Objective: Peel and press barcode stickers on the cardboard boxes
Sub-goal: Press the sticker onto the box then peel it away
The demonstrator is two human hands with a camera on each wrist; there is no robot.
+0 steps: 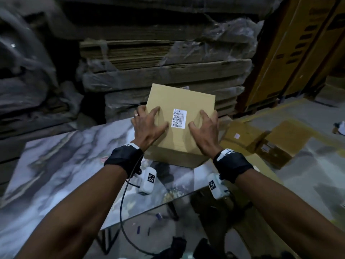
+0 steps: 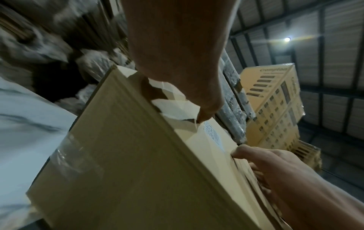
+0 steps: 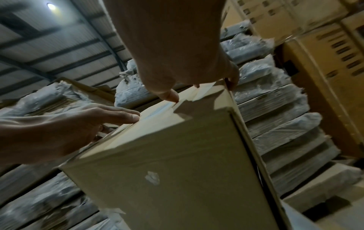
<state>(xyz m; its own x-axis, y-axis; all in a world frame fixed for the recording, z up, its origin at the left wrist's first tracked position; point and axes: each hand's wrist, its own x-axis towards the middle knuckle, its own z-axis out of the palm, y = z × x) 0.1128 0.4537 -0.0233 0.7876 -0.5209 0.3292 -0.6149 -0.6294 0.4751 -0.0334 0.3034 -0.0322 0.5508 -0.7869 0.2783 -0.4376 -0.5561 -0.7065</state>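
Note:
A plain cardboard box (image 1: 179, 98) stands at the far edge of the marble-patterned table (image 1: 65, 165). A white barcode sticker (image 1: 179, 118) lies flat in the middle of its top. My left hand (image 1: 153, 122) grips the box on the sticker's left, thumb on top and outer fingers bent over the left edge. My right hand (image 1: 202, 124) grips it on the right, with fingers hooked over the right edge. In the left wrist view my left hand (image 2: 187, 77) has its thumb tip beside the sticker (image 2: 211, 133). In the right wrist view my right hand (image 3: 187, 62) holds the box (image 3: 177, 163) corner.
Stacks of flattened cardboard wrapped in plastic (image 1: 158, 53) rise just behind the box. Tall yellow printed cartons (image 1: 298, 43) stand at the back right. Flat cardboard sheets (image 1: 261, 139) lie on the floor to the right. A black cable (image 1: 122, 202) hangs from my left wrist.

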